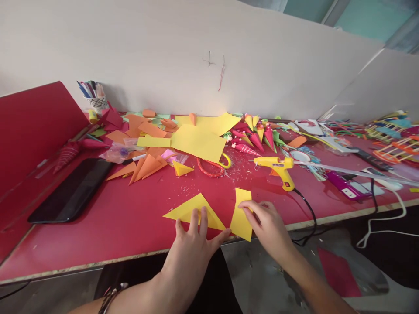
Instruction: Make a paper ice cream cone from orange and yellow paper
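My left hand (191,246) lies with its fingers spread on a yellow paper triangle (197,201) near the front edge of the red table. Its thumb reaches out to the right, close to a second yellow paper piece (240,224). That piece, with angled edges, is pinched between the thumb and fingers of my right hand (270,224). Its lower corner overhangs the table edge. Behind the triangle sits a small folded yellow paper shape (182,169).
A yellow glue gun (278,165) with a black cord lies right of centre. A dark phone-like slab (70,192) rests at left. Along the wall are yellow sheets (198,141), orange paper pieces (149,168), pink paper cones (257,141) and a pen cup (97,103). A purple box (347,186) sits at right.
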A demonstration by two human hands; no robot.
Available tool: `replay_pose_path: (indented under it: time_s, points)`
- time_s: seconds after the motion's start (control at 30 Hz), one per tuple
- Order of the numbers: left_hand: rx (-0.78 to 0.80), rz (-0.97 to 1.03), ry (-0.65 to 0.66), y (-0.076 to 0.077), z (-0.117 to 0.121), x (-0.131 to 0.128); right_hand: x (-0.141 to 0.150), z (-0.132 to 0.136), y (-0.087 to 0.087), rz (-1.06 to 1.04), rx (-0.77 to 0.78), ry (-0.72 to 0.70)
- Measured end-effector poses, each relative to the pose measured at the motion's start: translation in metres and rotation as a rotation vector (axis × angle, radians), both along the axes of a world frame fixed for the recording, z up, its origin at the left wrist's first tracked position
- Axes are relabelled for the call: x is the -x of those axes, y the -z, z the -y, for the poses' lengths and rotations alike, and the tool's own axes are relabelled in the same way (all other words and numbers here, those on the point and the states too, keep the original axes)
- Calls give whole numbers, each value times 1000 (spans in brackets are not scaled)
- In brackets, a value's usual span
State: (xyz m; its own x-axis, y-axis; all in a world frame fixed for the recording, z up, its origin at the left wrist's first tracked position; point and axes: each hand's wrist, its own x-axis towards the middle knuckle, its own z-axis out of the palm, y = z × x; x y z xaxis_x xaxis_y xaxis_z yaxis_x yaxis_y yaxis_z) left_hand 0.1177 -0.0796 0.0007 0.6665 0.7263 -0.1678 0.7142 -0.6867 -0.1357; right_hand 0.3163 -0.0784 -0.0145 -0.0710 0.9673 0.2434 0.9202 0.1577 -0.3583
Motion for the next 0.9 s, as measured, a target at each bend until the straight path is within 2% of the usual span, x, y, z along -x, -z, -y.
replay_pose_path:
  time_s: [0.13,0.3,0.37,0.5,0.6,0.7,0.77,0.83,0.9]
  points:
    - [-4,16,-12,0,-1,-2,-8,-3,-14,-41,-80,36]
    - [63,133,-23,-11,-27,8,6,-22,-37,-288,-80,-113]
    - [172,314,11,-21,-43,17,18,-31,-45,-383,-45,-185]
    - [482,803,-149,-36,-64,35,44,-46,-53,-509,-21,-280]
    - [599,949,-198,-39,-74,42,60,-52,-52,-529,-33,-348]
    - [549,988,-249,-40,-94,53,70,-54,-47,-536,-50,-299]
    - [389,981,-306,-41,-116,66,72,-53,-40,-478,-42,-221]
    - [224,961,-415,-44,-143,83,72,-51,-31,-358,7,-185]
    - [131,959,-599,-47,-171,100,73,-47,-23,-246,71,-198]
